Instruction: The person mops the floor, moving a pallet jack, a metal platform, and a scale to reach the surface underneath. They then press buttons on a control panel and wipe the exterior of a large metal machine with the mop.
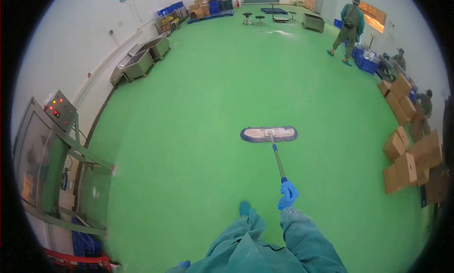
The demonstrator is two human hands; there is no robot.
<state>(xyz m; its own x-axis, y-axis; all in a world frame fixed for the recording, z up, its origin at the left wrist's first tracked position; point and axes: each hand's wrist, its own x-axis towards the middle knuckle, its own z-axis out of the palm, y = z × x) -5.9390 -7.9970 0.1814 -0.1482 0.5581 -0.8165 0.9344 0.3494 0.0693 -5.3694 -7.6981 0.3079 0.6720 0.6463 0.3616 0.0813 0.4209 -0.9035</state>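
Note:
A flat dust mop (257, 134) with a blue-grey fringe lies on the green floor ahead of me. Its pole (279, 162) runs back toward my body. My right hand (288, 196), in a blue glove, is closed around the upper end of that pole. Only a bit of blue glove shows of my left hand (185, 264), low at the bottom edge beside my green gown; its fingers are hidden, and I see nothing held there.
Cardboard boxes (401, 171) line the right side, with blue crates (365, 62) farther back. A person (351, 29) stands near the crates; others are beyond the boxes. At left are a machine with a control panel (61, 110) and metal tubs (138, 65). Stools (248, 18) stand far ahead.

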